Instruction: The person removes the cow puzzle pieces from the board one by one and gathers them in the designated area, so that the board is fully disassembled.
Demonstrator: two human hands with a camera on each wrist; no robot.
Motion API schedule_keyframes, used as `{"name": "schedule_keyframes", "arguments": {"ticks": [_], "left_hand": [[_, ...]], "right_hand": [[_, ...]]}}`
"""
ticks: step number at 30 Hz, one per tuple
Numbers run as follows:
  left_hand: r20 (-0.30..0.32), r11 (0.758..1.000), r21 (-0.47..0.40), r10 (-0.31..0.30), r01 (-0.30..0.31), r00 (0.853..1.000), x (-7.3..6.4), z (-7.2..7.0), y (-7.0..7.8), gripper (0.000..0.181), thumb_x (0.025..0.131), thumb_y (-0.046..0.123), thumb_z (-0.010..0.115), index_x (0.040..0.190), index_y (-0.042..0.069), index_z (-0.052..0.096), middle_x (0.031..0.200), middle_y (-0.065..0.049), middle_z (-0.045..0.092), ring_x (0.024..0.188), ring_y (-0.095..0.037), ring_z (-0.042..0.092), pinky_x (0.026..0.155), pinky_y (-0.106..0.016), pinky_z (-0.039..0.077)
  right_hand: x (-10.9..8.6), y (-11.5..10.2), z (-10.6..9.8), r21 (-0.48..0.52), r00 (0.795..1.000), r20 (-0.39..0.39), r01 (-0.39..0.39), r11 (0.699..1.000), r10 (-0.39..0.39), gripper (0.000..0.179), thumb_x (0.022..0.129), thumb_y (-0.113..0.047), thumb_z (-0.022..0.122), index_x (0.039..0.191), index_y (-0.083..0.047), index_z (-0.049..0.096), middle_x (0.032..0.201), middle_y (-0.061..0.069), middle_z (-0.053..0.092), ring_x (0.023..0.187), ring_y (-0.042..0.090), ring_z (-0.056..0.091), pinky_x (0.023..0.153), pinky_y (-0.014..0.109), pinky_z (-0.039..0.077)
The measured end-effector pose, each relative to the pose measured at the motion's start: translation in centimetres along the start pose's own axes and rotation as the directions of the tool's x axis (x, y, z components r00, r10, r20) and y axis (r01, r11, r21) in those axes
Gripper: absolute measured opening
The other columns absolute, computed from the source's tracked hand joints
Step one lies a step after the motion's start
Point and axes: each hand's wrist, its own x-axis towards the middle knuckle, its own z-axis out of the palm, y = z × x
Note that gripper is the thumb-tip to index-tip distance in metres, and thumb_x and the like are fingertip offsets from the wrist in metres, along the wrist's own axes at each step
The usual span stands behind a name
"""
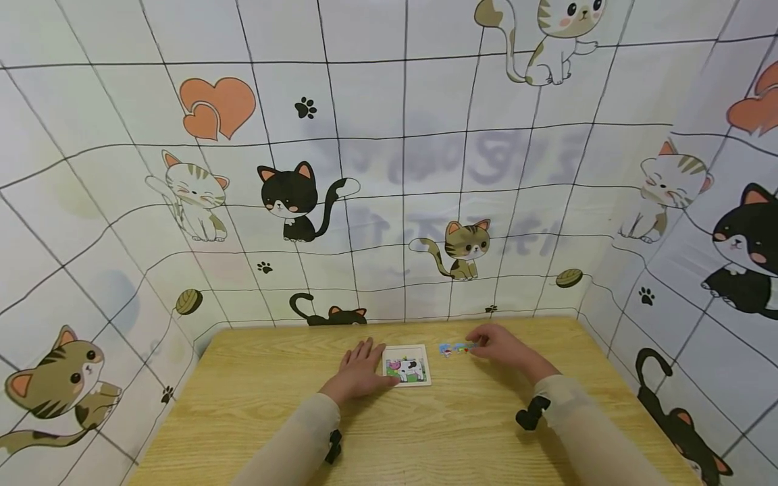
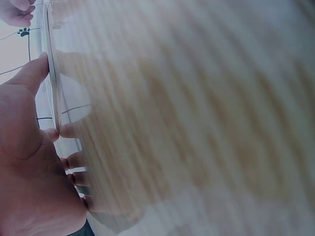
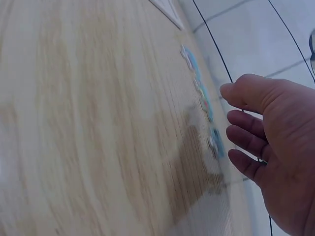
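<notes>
A square jigsaw board [image 1: 423, 349] with a pale rim lies on the table, showing a cow picture [image 1: 406, 368]. My left hand [image 1: 360, 374] rests at its left side, fingers spread and fairly straight. The thumb [image 2: 35, 73] touches the board's edge in the left wrist view. To the right of the board, small colourful puzzle pieces [image 1: 446, 349] lie in a row. My right hand [image 1: 500, 347] is just over the right end of that row. In the right wrist view its fingers are loosely bent, with a gap between them and the pieces [image 3: 204, 101]; nothing is held.
The wooden table [image 1: 243, 405] reaches back to a wall covering [image 1: 389, 169] printed with cats and grid lines, which also stands at both sides. Black straps with small devices [image 1: 532, 413] sit on both sleeved wrists.
</notes>
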Motion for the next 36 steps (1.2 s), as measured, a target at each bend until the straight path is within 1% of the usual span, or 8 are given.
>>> {"name": "schedule_keyframes", "arguments": {"ticks": [3, 5, 12, 20, 24, 32, 34, 36], "left_hand": [[-0.001, 1.000, 0.012, -0.004, 0.004, 1.000, 0.0, 0.1, -0.1, 0.099, 0.099, 0.065, 0.074, 0.174, 0.014, 0.035, 0.183, -0.020, 0.018, 0.169, -0.043, 0.014, 0.133, -0.066, 0.011], [-0.001, 1.000, 0.016, -0.001, 0.001, 1.000, -0.1, 0.2, -0.2, 0.099, 0.099, 0.065, 0.074, 0.174, 0.014, 0.036, 0.182, -0.021, 0.019, 0.169, -0.044, 0.015, 0.133, -0.067, 0.012], [0.007, 1.000, 0.005, 0.002, -0.003, 1.000, -0.1, 0.4, -0.2, 0.099, 0.100, 0.066, 0.073, 0.175, 0.014, 0.035, 0.183, -0.020, 0.018, 0.169, -0.043, 0.014, 0.133, -0.067, 0.012], [-0.002, 1.000, 0.022, 0.002, -0.002, 1.000, 0.0, 0.3, -0.3, 0.098, 0.100, 0.067, 0.072, 0.175, 0.015, 0.036, 0.182, -0.020, 0.019, 0.169, -0.043, 0.014, 0.132, -0.067, 0.012], [0.000, 1.000, 0.023, 0.010, -0.010, 1.000, 0.1, 0.2, -0.3, 0.097, 0.101, 0.067, 0.071, 0.175, 0.015, 0.035, 0.182, -0.021, 0.019, 0.169, -0.044, 0.015, 0.132, -0.067, 0.013], [0.006, 1.000, 0.016, 0.016, -0.016, 1.000, 0.0, 0.2, -0.3, 0.096, 0.102, 0.067, 0.069, 0.175, 0.014, 0.035, 0.183, -0.021, 0.018, 0.169, -0.044, 0.013, 0.132, -0.068, 0.011], [-0.016, 0.999, 0.010, 0.040, -0.040, 0.999, 0.4, 0.7, -1.0, 0.097, 0.102, 0.073, 0.064, 0.174, 0.015, 0.035, 0.182, -0.021, 0.019, 0.169, -0.044, 0.014, 0.132, -0.068, 0.011], [-0.017, 0.999, 0.003, 0.042, -0.042, 0.999, 0.4, 0.7, -1.0, 0.097, 0.102, 0.073, 0.064, 0.174, 0.014, 0.036, 0.182, -0.021, 0.019, 0.168, -0.044, 0.014, 0.132, -0.068, 0.011]], "right_hand": [[0.4, -1.1, 1.1, 0.008, 0.999, 0.026, 0.033, 0.999, -0.033, 0.028, 0.102, -0.009, 0.079, 0.126, 0.007, 0.074, 0.115, 0.018, 0.071, 0.096, 0.019, 0.065, 0.078, 0.034, 0.058], [0.7, -1.9, 1.9, 0.003, 0.999, 0.035, 0.036, 0.999, -0.036, 0.029, 0.103, -0.009, 0.078, 0.127, 0.007, 0.073, 0.117, 0.018, 0.070, 0.097, 0.019, 0.065, 0.079, 0.034, 0.058], [2.1, -5.1, 4.8, -0.031, 0.995, 0.041, 0.092, 0.995, -0.091, 0.029, 0.105, -0.007, 0.075, 0.130, 0.008, 0.070, 0.120, 0.019, 0.068, 0.101, 0.025, 0.066, 0.083, 0.037, 0.059], [4.1, -8.2, 7.7, -0.066, 0.984, 0.111, 0.145, 0.987, -0.137, 0.028, 0.107, -0.009, 0.073, 0.132, 0.002, 0.073, 0.122, 0.012, 0.066, 0.103, 0.022, 0.064, 0.086, 0.040, 0.059], [4.8, -9.4, 8.6, -0.073, 0.972, 0.153, 0.189, 0.979, -0.176, 0.029, 0.105, -0.007, 0.074, 0.133, 0.002, 0.073, 0.122, 0.014, 0.067, 0.101, 0.023, 0.066, 0.086, 0.040, 0.059], [5.8, -11.2, 9.6, -0.058, 0.955, 0.232, 0.203, 0.977, -0.184, 0.028, 0.107, -0.006, 0.073, 0.134, 0.001, 0.072, 0.122, 0.017, 0.064, 0.091, 0.013, 0.063, 0.083, 0.034, 0.058], [6.1, -11.3, 9.8, -0.067, 0.954, 0.238, 0.205, 0.977, -0.183, 0.029, 0.107, -0.007, 0.073, 0.135, 0.001, 0.072, 0.121, 0.016, 0.063, 0.088, 0.012, 0.061, 0.081, 0.034, 0.057], [6.4, -11.3, 10.1, -0.081, 0.954, 0.243, 0.202, 0.976, -0.177, 0.029, 0.107, -0.008, 0.073, 0.135, 0.000, 0.072, 0.121, 0.016, 0.063, 0.088, 0.011, 0.060, 0.082, 0.034, 0.056]]}}
